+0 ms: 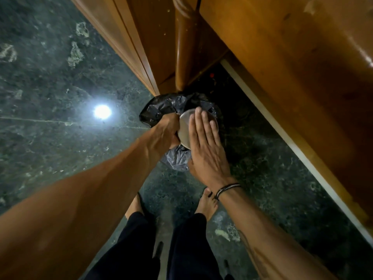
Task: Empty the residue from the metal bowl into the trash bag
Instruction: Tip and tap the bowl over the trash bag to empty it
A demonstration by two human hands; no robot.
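Our left hand (164,131) grips the rim of the metal bowl (186,129), which is turned upside down over the black trash bag (161,107). Flat and open, our right hand (205,146) lies on the bowl's upturned base, fingers straight and together. Beyond our hands, a wooden furniture leg (186,47) stands right behind the bag, and a wooden panel (292,67) crowds in to the right. Below our wrists, our bare feet (205,203) stand on the dark marble floor (50,77). A lamp's reflection (102,111) glares left of our left hand.
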